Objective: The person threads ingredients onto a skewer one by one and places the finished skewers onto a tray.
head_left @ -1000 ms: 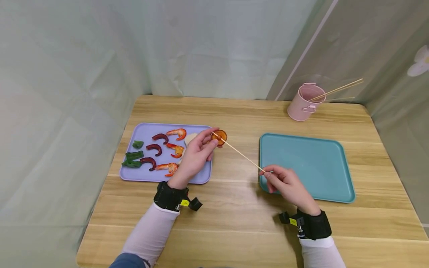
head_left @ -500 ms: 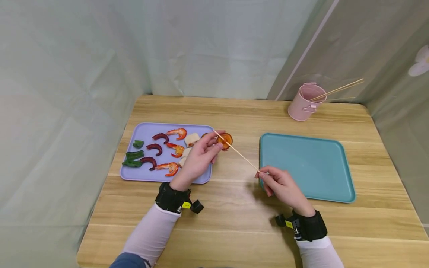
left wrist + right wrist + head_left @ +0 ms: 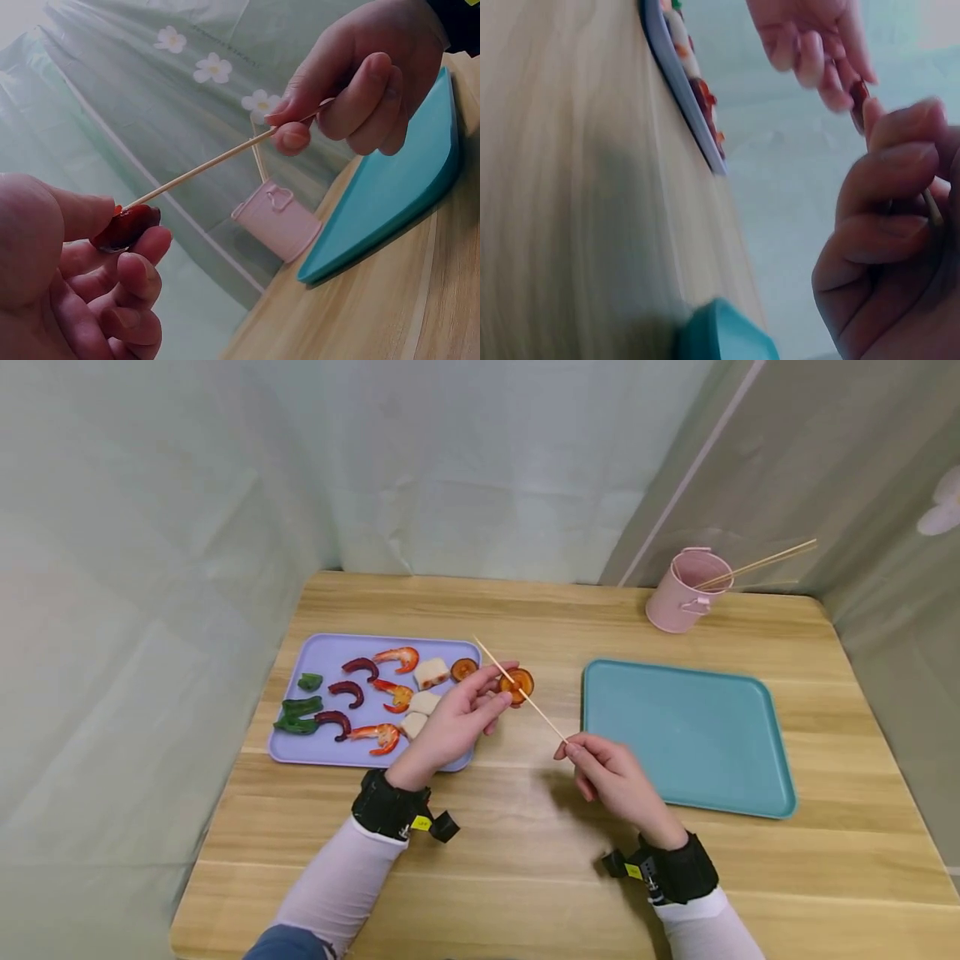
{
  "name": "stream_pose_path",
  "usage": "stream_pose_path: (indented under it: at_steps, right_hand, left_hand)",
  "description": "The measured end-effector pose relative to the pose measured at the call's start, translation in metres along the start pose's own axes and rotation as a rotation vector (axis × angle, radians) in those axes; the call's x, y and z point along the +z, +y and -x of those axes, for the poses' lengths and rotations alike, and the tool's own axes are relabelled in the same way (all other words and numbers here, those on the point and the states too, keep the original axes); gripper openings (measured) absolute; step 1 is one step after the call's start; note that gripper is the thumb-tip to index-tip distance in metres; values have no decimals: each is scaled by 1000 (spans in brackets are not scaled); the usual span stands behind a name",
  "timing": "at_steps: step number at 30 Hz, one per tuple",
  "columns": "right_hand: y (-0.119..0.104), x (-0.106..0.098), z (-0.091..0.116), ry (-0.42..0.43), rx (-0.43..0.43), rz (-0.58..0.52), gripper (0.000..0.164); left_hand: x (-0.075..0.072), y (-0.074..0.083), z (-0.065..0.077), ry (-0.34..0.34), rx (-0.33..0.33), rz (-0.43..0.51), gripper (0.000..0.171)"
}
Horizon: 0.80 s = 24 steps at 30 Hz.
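Observation:
My left hand (image 3: pixel 457 718) pinches a round orange-brown mushroom cap (image 3: pixel 525 678) between thumb and fingers, above the table. A thin wooden skewer (image 3: pixel 543 717) runs through the middle of the cap, and its pointed end sticks out beyond on the upper left. Thumb and forefinger of my right hand (image 3: pixel 615 781) grip the skewer's other end, beside the teal tray. From the left wrist view, the cap (image 3: pixel 139 227) is glossy dark red on its outer side, and the skewer (image 3: pixel 202 168) slants up to the right hand (image 3: pixel 367 90).
A lilac tray (image 3: pixel 322 653) at left bears green pepper pieces (image 3: pixel 302 707), tentacles (image 3: pixel 345 694), shrimp (image 3: pixel 378 737), white blocks (image 3: pixel 431 673) and another mushroom cap (image 3: pixel 463 669). The teal tray (image 3: pixel 682 735) lies at right. Behind it, a pink bucket (image 3: pixel 675 608) holds skewers.
My left hand has moved right and slightly nearer with the mushroom cap, uncovering white blocks and another cap on the tray. The right hand has shifted left; more skewer shows past the cap.

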State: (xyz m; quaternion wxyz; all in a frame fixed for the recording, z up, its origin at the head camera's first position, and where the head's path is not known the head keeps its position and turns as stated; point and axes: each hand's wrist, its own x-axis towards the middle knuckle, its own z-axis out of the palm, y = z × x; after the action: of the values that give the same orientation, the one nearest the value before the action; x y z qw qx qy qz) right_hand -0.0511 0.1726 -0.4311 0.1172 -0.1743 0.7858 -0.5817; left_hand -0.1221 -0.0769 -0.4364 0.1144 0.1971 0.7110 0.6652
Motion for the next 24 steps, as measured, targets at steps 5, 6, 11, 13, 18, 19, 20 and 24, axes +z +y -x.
stream_pose_path:
  at_steps: [5,6,11,13,18,19,20,24]
  right_hand:
    - [-5,4,-4,-2,25,-19,19]
    - [-5,4,-5,1,32,-23,19]
    - [6,11,-12,24,46,-53,20]
    - [16,15,-14,25,42,-79,21]
    - [32,22,-15,38,4,-126,23]
    - [33,23,-15,44,-6,-132,23]
    - [34,24,-15,51,-13,-137,22]
    - [34,25,-15,68,-38,-152,23]
  left_hand:
    - [-1,-1,-1,-13,-15,-23,41]
    - [-1,-1,-1,-13,-16,-23,42]
    - [-1,-3,-1,-9,-19,-52,42]
    - [0,-4,-1,-18,-18,-61,41]
    - [5,-6,0,-53,-10,-119,40]
    - [6,-7,1,-59,-9,-134,39]
    - [7,-8,1,-65,-7,-143,39]
    - [10,-9,1,-79,-12,-136,37]
